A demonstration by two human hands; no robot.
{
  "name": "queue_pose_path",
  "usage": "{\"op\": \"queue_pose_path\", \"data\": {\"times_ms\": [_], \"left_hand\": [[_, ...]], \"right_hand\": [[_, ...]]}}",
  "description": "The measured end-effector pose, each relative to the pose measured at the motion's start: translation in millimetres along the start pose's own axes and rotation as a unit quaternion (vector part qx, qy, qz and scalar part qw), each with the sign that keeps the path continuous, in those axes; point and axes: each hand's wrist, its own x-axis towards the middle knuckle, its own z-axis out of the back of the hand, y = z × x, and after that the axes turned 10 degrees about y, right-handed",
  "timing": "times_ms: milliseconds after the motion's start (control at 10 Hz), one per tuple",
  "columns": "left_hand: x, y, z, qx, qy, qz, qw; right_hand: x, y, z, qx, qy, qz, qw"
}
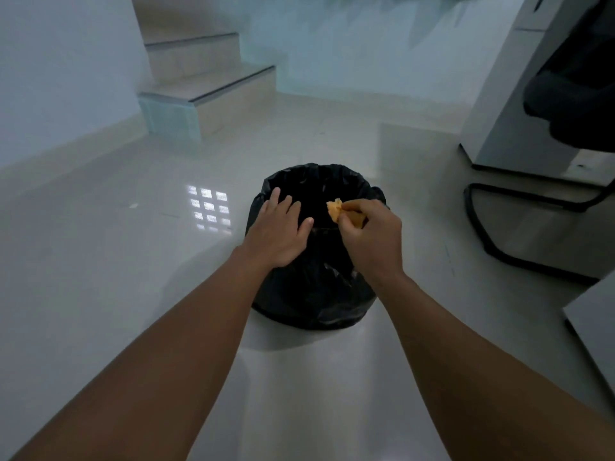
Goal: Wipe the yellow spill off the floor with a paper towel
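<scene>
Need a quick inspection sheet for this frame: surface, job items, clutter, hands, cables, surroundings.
Surface: glossy pale tiled floor; no yellow spill visible.
Job's things: yellow-stained paper towel, crumpled, held over the open black-lined bin.
Clutter: nothing seen.
Hands: left hand open, fingers spread, at the bin's left rim; contact unclear. Right hand pinches the towel above the opening.
Cables: nothing seen.
Surroundings: stair steps at far left, black chair with sled base and pale cabinet at right.
</scene>
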Motion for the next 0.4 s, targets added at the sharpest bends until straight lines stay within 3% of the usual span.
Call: {"op": "queue_pose_path", "data": {"times_ms": [200,400], "left_hand": [[10,11,-6,-0.004,-0.003,-0.007,1.000],[16,19,-6,-0.012,-0.009,-0.011,1.000]], "right_hand": [[23,-10,-20,0.067,0.022,-0.058,0.996],[25,-13,-6,0.068,-0.002,-0.039,0.997]]}}
